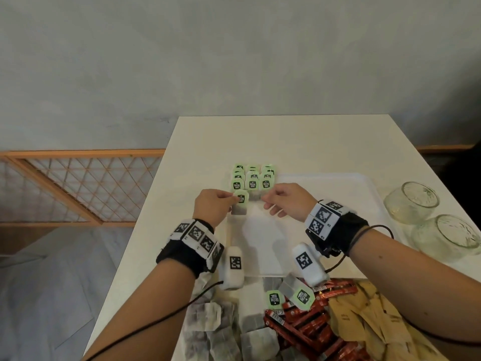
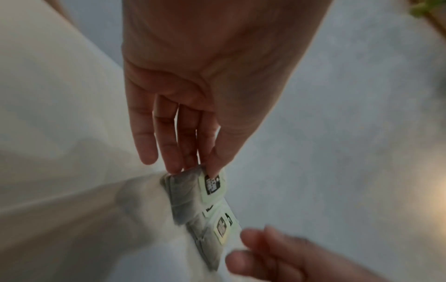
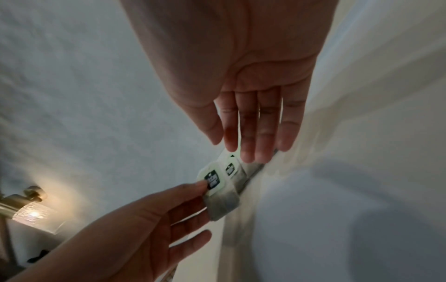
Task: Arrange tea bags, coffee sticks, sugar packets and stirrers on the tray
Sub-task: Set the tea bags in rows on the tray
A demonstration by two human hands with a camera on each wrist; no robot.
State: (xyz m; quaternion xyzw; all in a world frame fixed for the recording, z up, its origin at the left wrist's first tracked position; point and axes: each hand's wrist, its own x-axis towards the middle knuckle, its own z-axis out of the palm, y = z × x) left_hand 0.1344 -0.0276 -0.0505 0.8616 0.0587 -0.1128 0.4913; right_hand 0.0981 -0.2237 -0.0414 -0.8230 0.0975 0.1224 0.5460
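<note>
Apparently only wrist views show left hand (image 2: 193,106) pinching tea bag (image 2: 185,192).

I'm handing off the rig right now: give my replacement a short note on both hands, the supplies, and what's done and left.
Left hand: pinches a tea bag at the tray's near-left end of the rows.
Right hand: open, fingertips at the neighbouring bag.
Done: three rows of tea bags laid out on the tray.
Left: loose tea bags, red coffee sticks and brown packets wait near the table edge. No stirrers visible.
</note>
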